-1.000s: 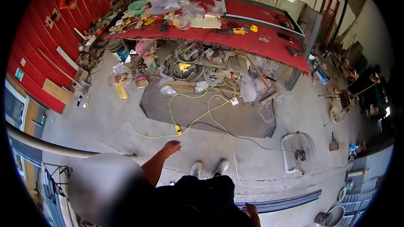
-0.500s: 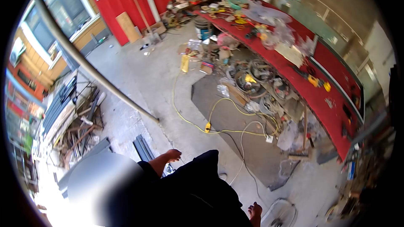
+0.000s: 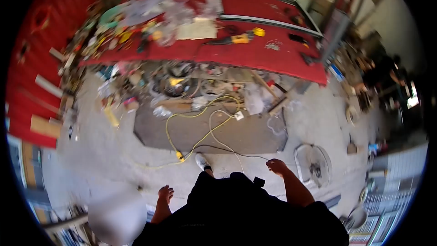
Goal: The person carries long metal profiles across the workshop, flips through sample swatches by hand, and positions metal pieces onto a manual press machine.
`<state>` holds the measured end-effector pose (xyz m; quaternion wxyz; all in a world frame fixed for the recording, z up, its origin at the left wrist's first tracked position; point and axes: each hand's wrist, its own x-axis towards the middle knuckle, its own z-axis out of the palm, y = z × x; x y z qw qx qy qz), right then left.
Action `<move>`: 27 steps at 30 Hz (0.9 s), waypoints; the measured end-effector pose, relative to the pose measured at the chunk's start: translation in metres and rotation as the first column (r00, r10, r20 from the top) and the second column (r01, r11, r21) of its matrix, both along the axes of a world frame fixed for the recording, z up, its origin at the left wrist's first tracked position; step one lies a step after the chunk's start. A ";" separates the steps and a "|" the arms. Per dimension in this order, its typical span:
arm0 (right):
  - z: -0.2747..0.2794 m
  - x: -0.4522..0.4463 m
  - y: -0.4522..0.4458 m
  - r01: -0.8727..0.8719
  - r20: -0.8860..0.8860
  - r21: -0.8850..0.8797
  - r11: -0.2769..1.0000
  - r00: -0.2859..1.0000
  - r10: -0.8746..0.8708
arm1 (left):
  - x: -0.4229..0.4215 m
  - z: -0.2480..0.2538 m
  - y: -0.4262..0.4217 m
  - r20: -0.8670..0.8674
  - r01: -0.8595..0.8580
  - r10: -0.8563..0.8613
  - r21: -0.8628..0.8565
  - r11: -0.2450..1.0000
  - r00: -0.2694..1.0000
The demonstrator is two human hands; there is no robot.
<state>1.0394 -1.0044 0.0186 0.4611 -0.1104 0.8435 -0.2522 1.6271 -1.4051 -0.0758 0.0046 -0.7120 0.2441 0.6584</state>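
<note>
"What is seen on the left?"
"The left hand (image 3: 166, 194) is held above the grey concrete floor (image 3: 95, 161), its fingers bent and a little spread."
"Then what?"
"A small yellow plastic plug (image 3: 180, 156) is seen on the floor, joined to a looped yellow cord (image 3: 167, 130)."
"And on the right?"
"A thin black cord (image 3: 241, 155) is seen near the right hand (image 3: 275, 166). Its fingers are curled; whether the cord is pinched cannot be told. Then a round wire fan (image 3: 315, 169) is seen."
</note>
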 end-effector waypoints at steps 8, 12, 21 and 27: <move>0.026 0.030 0.073 0.324 -0.058 0.207 0.923 0.946 -0.319 | -0.112 0.018 -0.123 -0.068 0.183 -0.190 -0.098 0.978 0.979; -0.035 0.056 0.137 0.405 0.136 0.301 0.863 0.878 -0.459 | -0.190 0.038 -0.133 -0.118 0.274 -0.294 -0.163 0.948 0.948; -0.050 0.007 0.220 0.470 0.094 0.240 0.850 0.860 -0.502 | -0.319 0.052 -0.040 -0.015 0.594 -0.596 -0.055 0.802 0.803; -0.100 -0.056 0.301 0.575 -0.083 0.202 0.793 0.816 -0.571 | -0.421 0.051 0.032 -0.083 0.906 -0.970 -0.348 0.243 0.228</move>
